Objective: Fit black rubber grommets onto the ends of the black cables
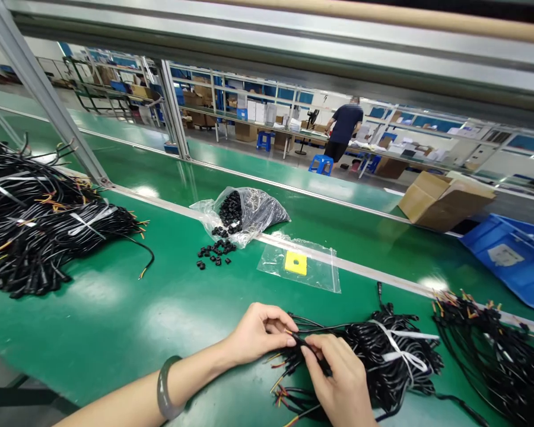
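Observation:
Thumb and fingers of my left hand pinch the end of a black cable, where a bit of orange wire shows. Just to the right, my right hand grips the same cable, its thumb and forefinger close to my left fingertips. Whether a small part sits between the fingers is hidden. Beside and behind my right hand lies a bundle of black cables tied with a white strip. Stripped ends with red, orange and yellow wires stick out under my hands.
A plastic bag spills small black parts onto the green table. A yellow block lies on a clear bag. More cable bundles lie left and right. Behind are a blue bin, a carton and a person.

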